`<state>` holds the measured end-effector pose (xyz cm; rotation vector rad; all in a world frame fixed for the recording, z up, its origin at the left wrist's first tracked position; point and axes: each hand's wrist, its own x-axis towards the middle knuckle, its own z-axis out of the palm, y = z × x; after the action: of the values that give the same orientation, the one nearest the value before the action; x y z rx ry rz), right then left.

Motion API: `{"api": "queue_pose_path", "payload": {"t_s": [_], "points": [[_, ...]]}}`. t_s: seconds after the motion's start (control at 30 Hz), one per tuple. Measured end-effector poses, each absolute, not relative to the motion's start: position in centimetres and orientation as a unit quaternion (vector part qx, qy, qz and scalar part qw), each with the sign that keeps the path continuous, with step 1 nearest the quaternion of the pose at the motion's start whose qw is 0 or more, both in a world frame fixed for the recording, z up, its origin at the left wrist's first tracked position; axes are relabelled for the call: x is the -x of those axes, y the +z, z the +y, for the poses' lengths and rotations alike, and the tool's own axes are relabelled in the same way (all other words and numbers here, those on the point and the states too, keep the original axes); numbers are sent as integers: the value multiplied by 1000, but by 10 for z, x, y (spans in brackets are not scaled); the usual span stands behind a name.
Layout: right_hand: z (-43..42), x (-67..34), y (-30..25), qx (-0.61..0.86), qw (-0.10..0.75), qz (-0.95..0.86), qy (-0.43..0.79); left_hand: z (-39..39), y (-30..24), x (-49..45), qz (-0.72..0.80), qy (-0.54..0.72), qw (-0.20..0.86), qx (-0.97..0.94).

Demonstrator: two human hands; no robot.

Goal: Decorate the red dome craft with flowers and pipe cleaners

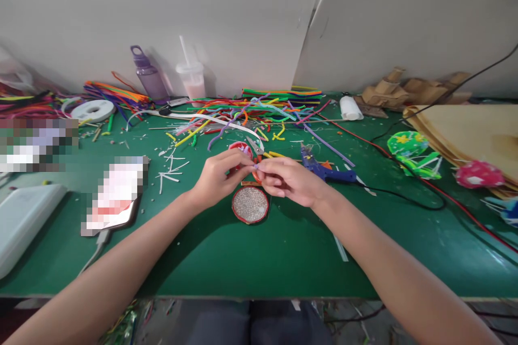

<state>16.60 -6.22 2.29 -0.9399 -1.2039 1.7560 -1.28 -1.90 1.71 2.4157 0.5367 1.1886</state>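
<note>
Over the middle of the green table [283, 248], my left hand [220, 175] and my right hand [289, 180] meet fingertip to fingertip. Both pinch a small purple pipe cleaner piece [254, 165] between them, fingers closed. Just below the hands lies a round red-rimmed disc [250, 205] filled with tiny pale beads. Scissors [256, 146] lie right behind the hands. A blue glue gun [326, 171] rests to the right of my right hand.
A heap of coloured pipe cleaners [251, 110] spreads across the back. Behind it stand a purple bottle [148, 75] and a plastic cup [192, 81]. A phone [115, 194] and white box [24, 215] lie left; tape roll [93, 110], cardboard [465, 129] and green craft pieces [408, 148] right.
</note>
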Motion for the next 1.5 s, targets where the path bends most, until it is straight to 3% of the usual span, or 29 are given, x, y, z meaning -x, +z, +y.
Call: {"api": "queue_pose_path", "payload": {"t_s": [0.1,0.27,0.33,0.4,0.47,0.63,0.7,0.97,1.5], "points": [[-65,-164,23,385,432,-588,565,-21,22,12,253,378,322,-830],[-71,-166,23,416,406,-770,264,-21,22,10,262,319,556,-721],[-71,-167,21,411,388,-813,138,-21,21,9,260,308,602,-689],[-69,-168,19,403,384,-825,97,-20,20,9,262,305,616,-677],[-67,-169,19,415,398,-803,161,-20,19,9,268,315,603,-682],[-63,-171,24,416,384,-665,487,-19,19,9,289,334,515,-734],[-62,-171,24,409,374,-643,528,-20,19,9,292,339,490,-748],[-62,-171,23,412,405,-662,478,-22,19,7,289,363,504,-729],[-65,-175,27,450,380,-712,383,-26,24,6,289,361,481,-745]]}}
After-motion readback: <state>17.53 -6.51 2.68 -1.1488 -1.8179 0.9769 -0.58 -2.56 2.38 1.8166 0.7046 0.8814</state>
